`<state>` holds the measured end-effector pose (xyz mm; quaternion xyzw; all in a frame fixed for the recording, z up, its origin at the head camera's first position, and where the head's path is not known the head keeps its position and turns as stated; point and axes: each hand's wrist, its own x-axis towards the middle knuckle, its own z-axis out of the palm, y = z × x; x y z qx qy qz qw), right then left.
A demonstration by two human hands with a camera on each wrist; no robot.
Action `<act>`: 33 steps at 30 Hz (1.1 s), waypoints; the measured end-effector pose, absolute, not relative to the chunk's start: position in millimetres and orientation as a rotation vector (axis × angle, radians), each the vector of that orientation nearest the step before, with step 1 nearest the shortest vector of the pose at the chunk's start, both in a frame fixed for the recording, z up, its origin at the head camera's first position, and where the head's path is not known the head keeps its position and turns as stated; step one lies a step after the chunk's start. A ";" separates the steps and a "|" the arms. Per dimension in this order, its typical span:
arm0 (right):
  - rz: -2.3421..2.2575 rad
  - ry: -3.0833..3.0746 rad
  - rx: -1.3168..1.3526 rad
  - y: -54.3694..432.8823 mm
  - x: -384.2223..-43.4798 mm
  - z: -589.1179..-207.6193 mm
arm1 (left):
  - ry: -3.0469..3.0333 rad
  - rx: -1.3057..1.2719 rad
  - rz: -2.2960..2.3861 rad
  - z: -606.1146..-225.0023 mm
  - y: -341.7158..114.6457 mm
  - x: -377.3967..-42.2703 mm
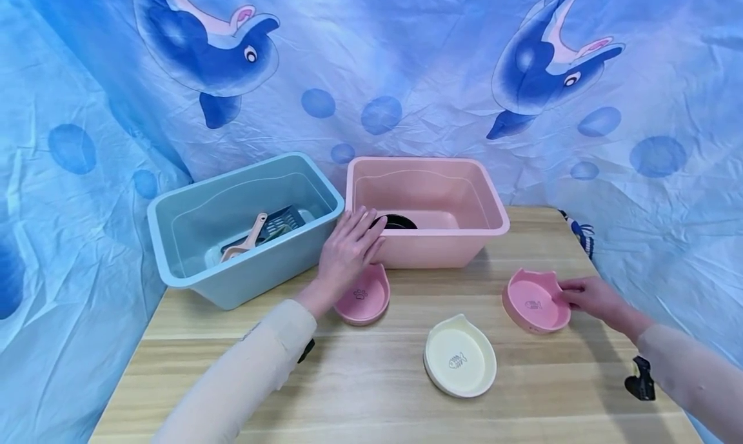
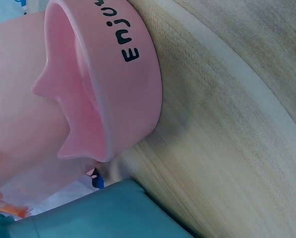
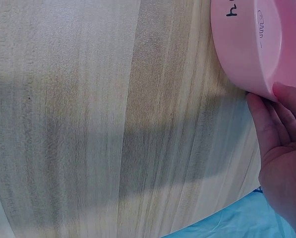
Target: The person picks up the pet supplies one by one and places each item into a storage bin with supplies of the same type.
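My right hand [image 1: 586, 295] pinches the rim of a pink cat-eared pet bowl [image 1: 536, 305] with a fish print; the right wrist view shows the thumb [image 3: 289, 95] over that rim. Reaching forward, my left hand [image 1: 345, 247] lies over the front left rim of a pink plastic bin [image 1: 447, 247], fingers extended. Just beyond its fingertips, a black round object [image 1: 400, 222] sits inside the bin, partly hidden. Below the left hand stands another pink bowl [image 1: 368, 299] with a paw print, its eared edge and lettering visible on the left wrist bowl [image 2: 128, 84].
A blue bin [image 1: 261, 266] stands to the left, holding a pink scoop [image 1: 253, 234] and a dark slotted scoop [image 1: 284, 219]. A cream bowl [image 1: 461, 357] with a fish print sits on the wooden table [image 1: 371, 379]. Blue dolphin-print cloth [image 1: 406, 63] hangs behind.
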<state>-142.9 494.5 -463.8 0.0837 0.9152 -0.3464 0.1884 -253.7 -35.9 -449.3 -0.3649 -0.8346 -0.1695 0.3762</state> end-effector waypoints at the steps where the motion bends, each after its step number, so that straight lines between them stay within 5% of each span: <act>1: -0.968 2.579 0.235 494.2 -143.0 -463.9 | -2.135 -0.934 -0.434 -449.0 -36.1 -253.3; 33: -0.974 2.641 0.222 490.5 -141.5 -469.9 | -2.128 -0.922 -0.372 -447.2 -37.8 -247.1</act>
